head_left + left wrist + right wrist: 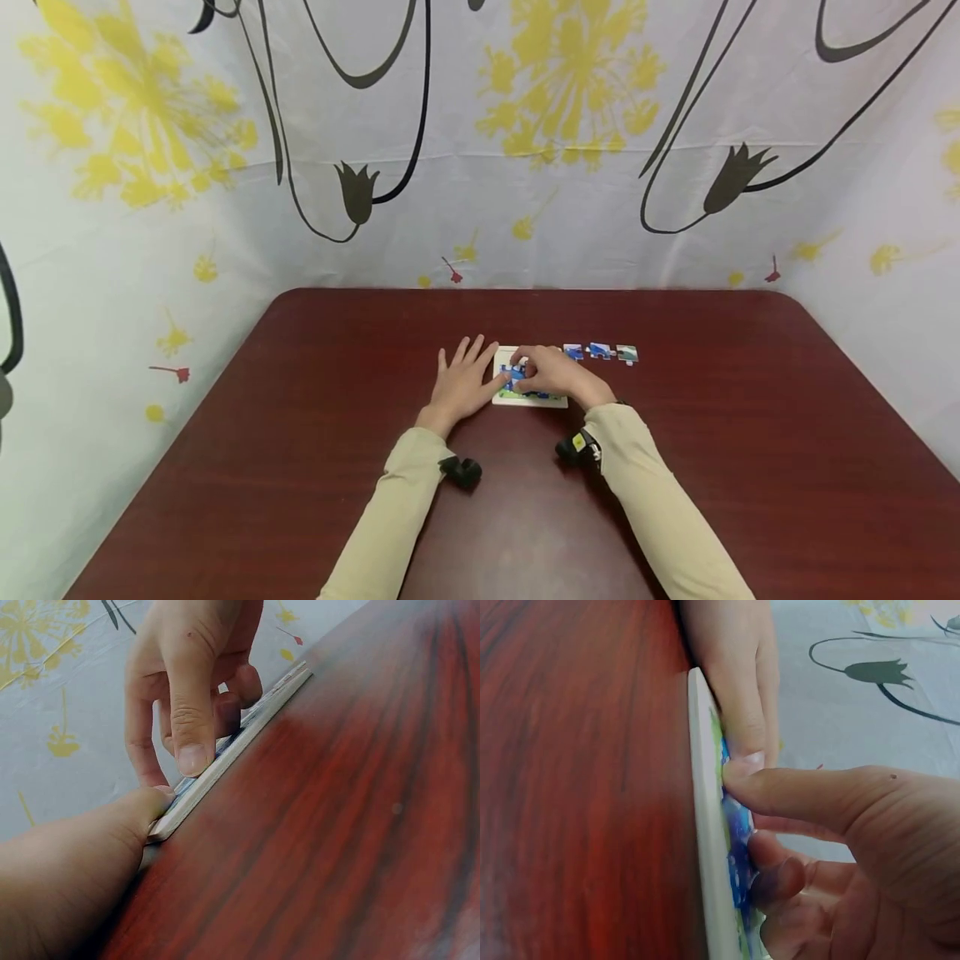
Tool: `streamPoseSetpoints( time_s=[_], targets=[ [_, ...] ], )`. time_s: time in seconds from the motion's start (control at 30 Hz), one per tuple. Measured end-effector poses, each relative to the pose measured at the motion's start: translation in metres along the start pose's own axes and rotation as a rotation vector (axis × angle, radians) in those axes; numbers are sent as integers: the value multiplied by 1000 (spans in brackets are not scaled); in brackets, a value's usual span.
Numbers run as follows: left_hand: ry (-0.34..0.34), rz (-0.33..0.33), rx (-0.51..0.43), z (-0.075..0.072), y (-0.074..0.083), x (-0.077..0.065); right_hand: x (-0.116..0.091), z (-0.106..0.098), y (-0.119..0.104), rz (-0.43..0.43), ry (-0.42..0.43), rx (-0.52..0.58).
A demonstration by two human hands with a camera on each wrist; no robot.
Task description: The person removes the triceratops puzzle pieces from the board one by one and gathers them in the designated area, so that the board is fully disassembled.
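Observation:
In the head view, a small jigsaw puzzle with a pale frame (529, 403) and a blue and green picture lies on the table. My left hand (459, 387) rests at its left side, fingers straight and spread over the tabletop. The left thumb (161, 792) reaches onto the puzzle's edge. Over the puzzle is my right hand (551, 372), thumb and forefinger bent down around a blue puzzle piece (514, 374). Its thumb (742, 774) touches the picture close beside the left thumb; the other fingers curl above the puzzle. The right hand hides much of the picture.
Three loose puzzle pieces lie in a row right of the puzzle: a blue one (573, 352), another blue one (599, 350) and a greenish one (627, 353). The dark red wooden table (345, 375) ends at a patterned cloth (465, 217) behind.

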State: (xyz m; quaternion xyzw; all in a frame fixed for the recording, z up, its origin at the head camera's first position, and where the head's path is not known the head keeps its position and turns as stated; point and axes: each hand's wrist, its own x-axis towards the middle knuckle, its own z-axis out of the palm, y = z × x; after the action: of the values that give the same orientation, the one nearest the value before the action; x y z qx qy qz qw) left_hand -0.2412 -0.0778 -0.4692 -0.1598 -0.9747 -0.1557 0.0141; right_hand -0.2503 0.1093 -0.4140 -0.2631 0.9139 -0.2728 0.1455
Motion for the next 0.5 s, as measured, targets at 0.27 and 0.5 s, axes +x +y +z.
streamPoseSetpoints(
  time_s=[0.27, 0.5],
  targets=[
    [-65, 2, 4, -4, -2, 1, 1, 2, 8, -42, 4, 33],
    [-88, 4, -8, -5, -2, 0, 1, 4, 11, -51, 5, 46]
  ],
)
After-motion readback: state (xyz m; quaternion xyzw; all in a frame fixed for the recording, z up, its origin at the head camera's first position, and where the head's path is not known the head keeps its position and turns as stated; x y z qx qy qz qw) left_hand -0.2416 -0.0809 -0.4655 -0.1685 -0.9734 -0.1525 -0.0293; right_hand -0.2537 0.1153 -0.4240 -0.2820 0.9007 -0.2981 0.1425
